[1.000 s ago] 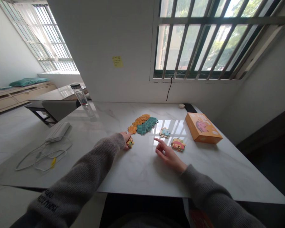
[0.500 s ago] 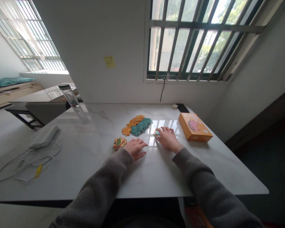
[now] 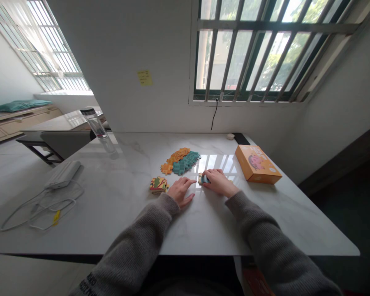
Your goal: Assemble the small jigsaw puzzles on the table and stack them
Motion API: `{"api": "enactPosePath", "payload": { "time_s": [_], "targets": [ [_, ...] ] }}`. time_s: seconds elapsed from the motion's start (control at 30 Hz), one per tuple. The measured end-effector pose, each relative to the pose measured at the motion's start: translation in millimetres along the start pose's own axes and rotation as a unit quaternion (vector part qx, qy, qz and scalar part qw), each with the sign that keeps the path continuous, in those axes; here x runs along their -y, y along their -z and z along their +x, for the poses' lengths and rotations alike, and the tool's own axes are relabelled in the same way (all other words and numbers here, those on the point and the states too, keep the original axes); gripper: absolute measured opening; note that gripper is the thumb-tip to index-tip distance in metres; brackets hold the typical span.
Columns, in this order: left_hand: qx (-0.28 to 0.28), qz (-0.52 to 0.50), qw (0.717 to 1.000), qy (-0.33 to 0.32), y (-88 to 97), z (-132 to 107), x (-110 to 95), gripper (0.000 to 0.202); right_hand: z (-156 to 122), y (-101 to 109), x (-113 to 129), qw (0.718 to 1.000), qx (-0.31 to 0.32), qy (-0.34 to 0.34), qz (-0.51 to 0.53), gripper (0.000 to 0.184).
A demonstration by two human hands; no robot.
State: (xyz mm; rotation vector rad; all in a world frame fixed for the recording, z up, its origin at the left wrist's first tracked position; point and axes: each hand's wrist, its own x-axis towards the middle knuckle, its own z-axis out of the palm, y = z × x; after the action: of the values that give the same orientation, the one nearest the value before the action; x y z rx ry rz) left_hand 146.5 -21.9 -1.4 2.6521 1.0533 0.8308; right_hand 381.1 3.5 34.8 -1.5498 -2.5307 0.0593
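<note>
**hand state**

the left hand (image 3: 180, 192) lies palm down on the table, fingers spread and extended. it is released and holds nothing. its thumb side is just beside a multicoloured jigsaw section (image 3: 158, 184), with no clear contact visible.

the right hand (image 3: 218, 183) is palm down with the fingers curved forward. the fingertips touch a small teal-and-cream jigsaw piece (image 3: 204, 179), which is partly hidden beneath them. whether the piece is gripped or only pressed against the surface cannot be determined.

the fingertips of the two hands are near each other, but not touching. both forearms are covered by grey knit sleeves (image 3: 142, 234).

**item locations**

all items below rest on a white marble-topped table (image 3: 117, 222). a loose band of orange jigsaw pieces (image 3: 178, 156) lies directly ahead of the hands, alongside a band of teal jigsaw pieces (image 3: 185, 163). the two bands touch along their length.

an orange cardboard box (image 3: 258, 164) with a pink illustration lies flat to the right of the right hand, well apart from it. a clear drinking bottle (image 3: 97, 130) stands upright near the far left corner. a white rectangular device (image 3: 62, 174) lies at the left side, with a white cable (image 3: 43, 213) looped beside it.
</note>
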Motion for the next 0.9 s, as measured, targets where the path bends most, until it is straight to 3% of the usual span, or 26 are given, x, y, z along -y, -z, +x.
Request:
{"api": "enactPosePath", "payload": {
  "time_s": [0.1, 0.2, 0.43, 0.7, 0.9],
  "targets": [
    [-0.008, -0.026, 1.0, -0.007, -1.6, -1.9, 2.3, 0.078, -12.6, -2.5, 17.2, 0.993, 0.004, 0.091, 0.081, 0.03],
    [0.02, -0.023, 1.0, 0.002, -4.5, -2.8, 4.1, 0.078, -19.4, -5.0, 29.0, 0.981, 0.006, 0.131, 0.143, 0.032],
    [0.044, 0.015, 0.999, 0.029, -5.2, -1.8, 8.7, 0.07, -20.1, -3.1, 28.3, 0.981, 0.005, 0.129, 0.144, 0.034],
    [0.035, 0.024, 0.998, 0.037, -4.8, -2.2, 9.7, 0.067, -25.6, 4.3, 23.3, 0.98, -0.053, 0.135, 0.137, 0.035],
    [0.027, 0.023, 0.999, 0.033, -4.0, -2.4, 8.6, 0.057, -39.0, 15.6, -19.9, 0.977, -0.162, 0.061, 0.128, 0.038]
  ]
}}
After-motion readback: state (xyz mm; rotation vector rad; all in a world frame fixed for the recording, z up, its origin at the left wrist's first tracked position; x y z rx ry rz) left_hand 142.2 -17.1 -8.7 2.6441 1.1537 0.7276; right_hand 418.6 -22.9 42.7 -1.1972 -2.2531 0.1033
